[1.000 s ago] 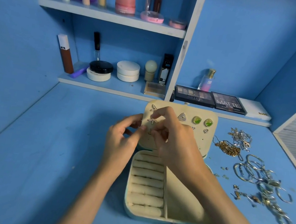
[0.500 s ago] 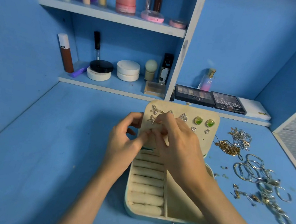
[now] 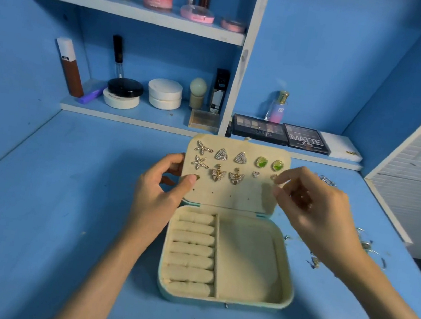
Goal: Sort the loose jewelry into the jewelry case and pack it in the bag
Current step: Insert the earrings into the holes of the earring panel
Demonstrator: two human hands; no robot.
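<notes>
The cream jewelry case (image 3: 249, 261) lies open on the blue table, its lid (image 3: 228, 199) standing upright. Several earrings are pinned in the lid: stars (image 3: 200, 155), triangles (image 3: 222, 155), green stones (image 3: 261, 162) and butterflies (image 3: 218, 174). My left hand (image 3: 156, 195) pinches the lid's left edge, thumb on the front and fingers behind. Just right of the lid, my right hand (image 3: 315, 208) hovers blurred with loosely curled fingers and nothing visible in it. The ring rolls (image 3: 192, 250) and the side compartment hold nothing. Loose silver jewelry (image 3: 365, 245) lies partly hidden behind my right arm.
Behind the case a low shelf carries eyeshadow palettes (image 3: 259, 132), a perfume bottle (image 3: 277, 109), jars (image 3: 164, 97) and bottles. An upper shelf (image 3: 132, 11) holds more cosmetics. A white slatted panel (image 3: 419, 192) bounds the table on the right.
My right hand left the lid's middle and swung to the right of it, uncovering the butterfly earrings now pinned there. My left hand stays on the lid's left edge.
</notes>
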